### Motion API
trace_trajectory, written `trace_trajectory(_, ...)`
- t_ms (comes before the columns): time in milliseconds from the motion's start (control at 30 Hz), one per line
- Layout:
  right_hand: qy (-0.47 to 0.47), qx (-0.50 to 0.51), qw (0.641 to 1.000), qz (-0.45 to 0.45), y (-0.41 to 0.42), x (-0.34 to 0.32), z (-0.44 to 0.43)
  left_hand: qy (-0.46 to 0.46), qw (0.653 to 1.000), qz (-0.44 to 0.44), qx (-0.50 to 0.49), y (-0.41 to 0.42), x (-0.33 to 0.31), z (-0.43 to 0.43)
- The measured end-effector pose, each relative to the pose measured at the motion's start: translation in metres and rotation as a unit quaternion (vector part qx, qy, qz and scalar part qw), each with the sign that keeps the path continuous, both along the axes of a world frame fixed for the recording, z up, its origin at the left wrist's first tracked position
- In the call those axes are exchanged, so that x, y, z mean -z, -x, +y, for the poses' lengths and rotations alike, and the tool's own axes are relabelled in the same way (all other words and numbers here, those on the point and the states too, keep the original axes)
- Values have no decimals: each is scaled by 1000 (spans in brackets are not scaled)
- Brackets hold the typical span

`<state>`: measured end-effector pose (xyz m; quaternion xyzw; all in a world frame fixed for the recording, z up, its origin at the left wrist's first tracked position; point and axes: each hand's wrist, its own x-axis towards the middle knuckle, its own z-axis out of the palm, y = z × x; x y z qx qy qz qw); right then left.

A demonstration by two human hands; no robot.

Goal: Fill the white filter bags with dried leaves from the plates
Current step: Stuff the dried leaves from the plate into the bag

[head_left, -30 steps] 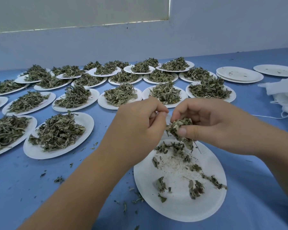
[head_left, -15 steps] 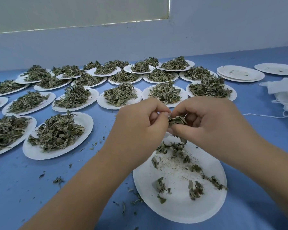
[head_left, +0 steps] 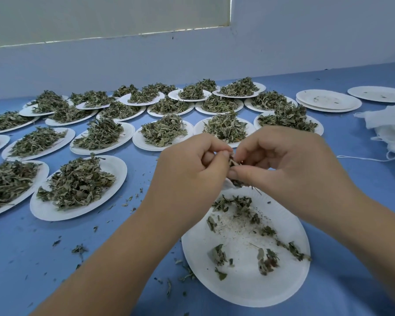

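While the left hand (head_left: 192, 176), fingers curled, grips a mostly hidden white filter bag (head_left: 228, 184) above a nearly bare plate (head_left: 249, 293) at the near edge of the table (head_left: 32, 258), the right hand (head_left: 290, 169) pinches dried leaves (head_left: 232, 161) between thumb and forefinger beside it.

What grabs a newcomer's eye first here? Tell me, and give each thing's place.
Rows of plates heaped with dried leaves cover the blue table's left and middle. In front, the left hand and right hand meet above a nearly bare plate, pinching a clump of leaves at a filter bag, only its white corner showing. More white bags lie piled at the right edge.
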<state>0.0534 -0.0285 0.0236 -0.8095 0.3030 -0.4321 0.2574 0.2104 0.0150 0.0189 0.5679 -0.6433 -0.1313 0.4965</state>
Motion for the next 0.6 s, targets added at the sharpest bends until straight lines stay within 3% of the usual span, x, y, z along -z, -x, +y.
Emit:
trace_trajectory(200, 52, 22, 996, 70, -5, 3, 2, -3, 1000, 13, 10, 2, -1, 2)
trace_trajectory(500, 21, 29, 999, -21, 1, -8, 5, -1, 999, 45, -2, -5, -6, 1)
trace_trajectory(600, -2, 41, 999, 1, 7, -11, 0, 2, 997, 70, -13, -7, -7, 1)
